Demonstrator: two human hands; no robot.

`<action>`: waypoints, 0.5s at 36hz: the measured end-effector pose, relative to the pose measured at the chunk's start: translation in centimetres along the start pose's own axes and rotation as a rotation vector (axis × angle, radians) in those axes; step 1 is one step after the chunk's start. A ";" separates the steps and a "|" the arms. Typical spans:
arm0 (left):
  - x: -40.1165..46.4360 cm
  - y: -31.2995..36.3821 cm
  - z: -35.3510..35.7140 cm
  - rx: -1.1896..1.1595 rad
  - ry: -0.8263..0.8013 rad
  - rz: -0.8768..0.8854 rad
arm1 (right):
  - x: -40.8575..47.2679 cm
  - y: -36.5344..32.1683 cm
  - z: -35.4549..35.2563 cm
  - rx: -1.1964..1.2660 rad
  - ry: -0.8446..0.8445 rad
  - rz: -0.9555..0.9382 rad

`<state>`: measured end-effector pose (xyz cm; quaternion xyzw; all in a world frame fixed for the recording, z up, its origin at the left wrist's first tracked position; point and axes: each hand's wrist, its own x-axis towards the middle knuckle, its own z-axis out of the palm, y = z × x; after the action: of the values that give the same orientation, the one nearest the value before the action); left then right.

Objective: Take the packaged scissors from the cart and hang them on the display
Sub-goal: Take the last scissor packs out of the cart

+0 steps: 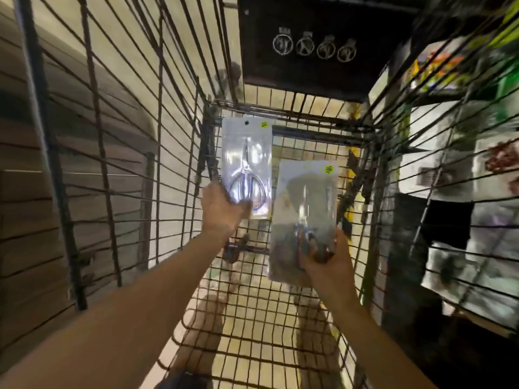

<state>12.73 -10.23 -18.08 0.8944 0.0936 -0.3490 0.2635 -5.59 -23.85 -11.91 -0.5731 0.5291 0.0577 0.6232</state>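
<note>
Two clear scissors packs, upright, hand-held

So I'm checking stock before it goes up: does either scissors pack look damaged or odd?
Nothing stands out. The left hand holds one pack upright, hang hole and yellow sticker intact, scissors visible inside. The right hand holds the second pack, also upright; blur and glare hide its finer detail.

a pale tiled floor shows under warm light. on the left runs a brown slatted wall. on the right, blurred shelves hold colourful goods, too smeared to name. a dark panel bears four round white symbols.
</note>
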 end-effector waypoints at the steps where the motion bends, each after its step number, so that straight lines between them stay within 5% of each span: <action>1: 1.0 -0.7 1.0 0.044 0.010 -0.003 | -0.1 0.1 -0.2 0.008 0.008 -0.010; 18: -2.0 1.8 0.7 0.095 0.233 0.085 | 0.3 -0.1 -0.4 -0.022 0.067 -0.033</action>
<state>11.42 -12.11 -16.43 0.9435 0.0691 -0.2354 0.2227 -5.63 -24.34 -12.01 -0.5902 0.5394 0.0337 0.5997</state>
